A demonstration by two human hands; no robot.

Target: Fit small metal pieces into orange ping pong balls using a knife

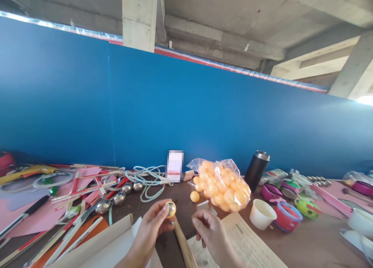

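My left hand [147,231] pinches a small ball [170,210] between thumb and fingers. The ball is orange-yellow with a shiny, mirror-like patch facing me. My right hand [211,231] hovers to the right of it, thumb and fingertips curled together; whatever they may hold is too small to make out. Behind the hands lies a clear plastic bag [223,186] filled with several orange table tennis balls. One loose orange ball [194,197] rests at its left side. Below, a wooden strip [184,242] runs between the hands, beside a printed paper sheet [250,242].
To the left lie silver balls [119,198], a pale blue cord [150,184], sticks and pink paper [14,211]. A phone [175,166] leans against the blue partition [186,112]. At right stand a black bottle [256,171], a cream cup [262,214] and small coloured pouches [287,217].
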